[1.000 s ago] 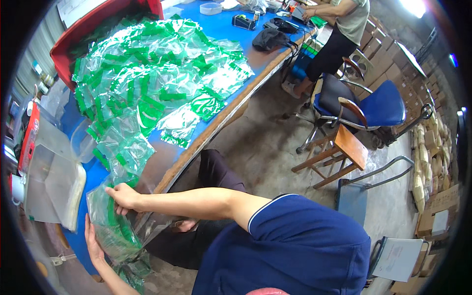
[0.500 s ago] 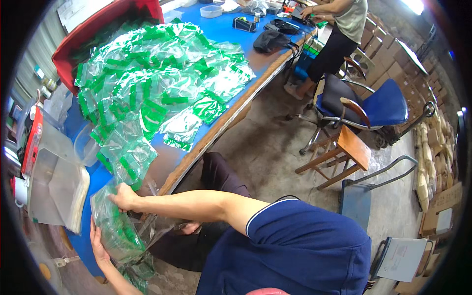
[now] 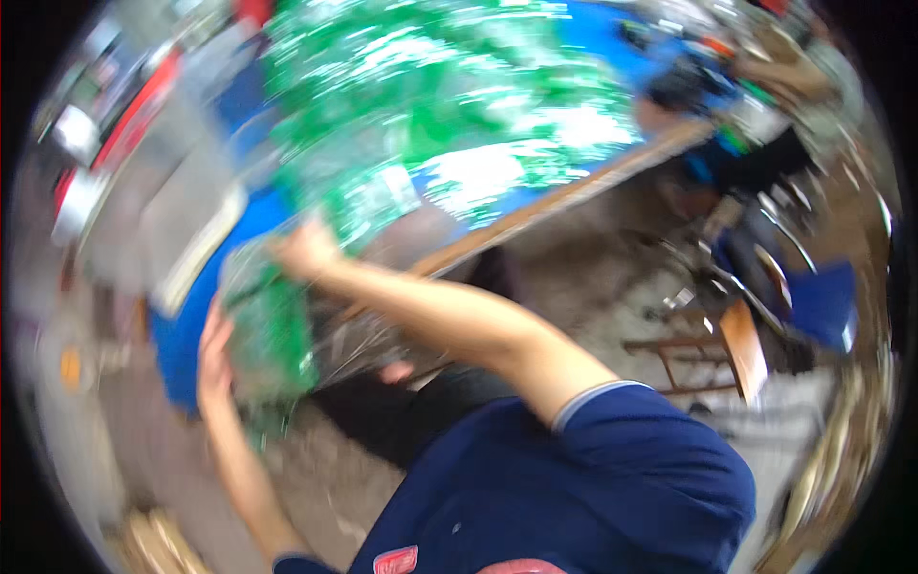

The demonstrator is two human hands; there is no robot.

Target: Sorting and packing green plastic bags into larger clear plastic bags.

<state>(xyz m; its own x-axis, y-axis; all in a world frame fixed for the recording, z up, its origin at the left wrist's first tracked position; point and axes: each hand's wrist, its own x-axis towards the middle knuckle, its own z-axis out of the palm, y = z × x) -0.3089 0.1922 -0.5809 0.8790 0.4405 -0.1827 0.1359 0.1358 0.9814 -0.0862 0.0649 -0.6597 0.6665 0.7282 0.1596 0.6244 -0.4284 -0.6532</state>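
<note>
A clear plastic bag (image 3: pixel 273 330) with green-and-clear packets in it hangs at the table's near edge. My right hand (image 3: pixel 308 251) is closed at the bag's upper rim, its fingers blurred. Along the bag's left side lies my left hand (image 3: pixel 216 362), fingers stretched out and flat against the plastic. Beyond the bag, a large heap of green-and-clear plastic packets (image 3: pixel 402 105) covers the blue table (image 3: pixel 182 359). Motion smears the whole picture, so single packets cannot be made out.
A translucent bin (image 3: pixel 182 220) stands left of the heap. Along the table's right side runs a wooden edge (image 3: pixel 564 196). A wooden stool (image 3: pixel 741 349) and a blue chair (image 3: pixel 820 304) stand to the right. Another person's arm (image 3: pixel 789 77) reaches over the table's far end.
The view has swung, so table, heap and chairs appear shifted and blurred. Both hands stay at the bag, with my right hand still at its rim and my left along its side.
</note>
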